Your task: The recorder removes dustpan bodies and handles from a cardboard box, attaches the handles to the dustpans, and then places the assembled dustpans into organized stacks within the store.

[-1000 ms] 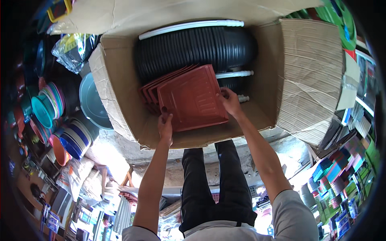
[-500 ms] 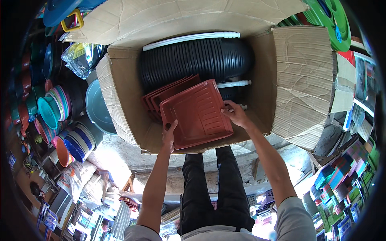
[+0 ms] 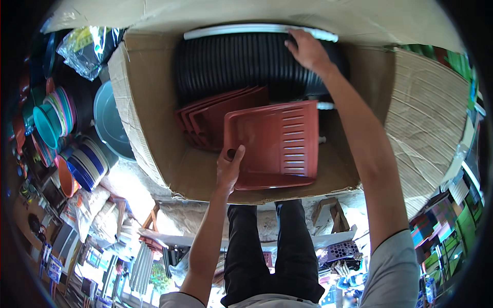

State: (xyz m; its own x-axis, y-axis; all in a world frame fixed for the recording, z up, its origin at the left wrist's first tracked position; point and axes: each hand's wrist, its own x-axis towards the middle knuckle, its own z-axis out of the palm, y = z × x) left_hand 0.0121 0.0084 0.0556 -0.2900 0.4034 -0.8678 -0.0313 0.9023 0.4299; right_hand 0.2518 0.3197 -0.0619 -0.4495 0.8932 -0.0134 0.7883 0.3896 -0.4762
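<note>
A red-brown plastic paint tray [image 3: 264, 143] with a ribbed slope is tilted over the near side of a large open cardboard box [image 3: 200, 179]. My left hand [image 3: 229, 167] grips its left edge, thumb on the inner face. Behind it, several similar red-brown trays [image 3: 226, 110] lean together inside the box. My right hand [image 3: 309, 51] reaches to the far side, its thumb apart from the fingers. Those fingers lie at a long white fluted strip [image 3: 236, 32] along a row of nested black ribbed pieces [image 3: 236, 64]; whether they press on it is unclear.
Box flaps spread out on the right [image 3: 426, 123] and left [image 3: 134, 113]. Left of the box stand a blue-grey basin [image 3: 110, 120], stacked colourful tubs [image 3: 90, 167] and a clear plastic-wrapped bundle [image 3: 90, 51]. White sacks [image 3: 87, 208] lie lower left.
My right hand has let go of the front tray and moved up to the white strip. The tray has turned more level, still in my left hand. The view has shifted closer over the box.
</note>
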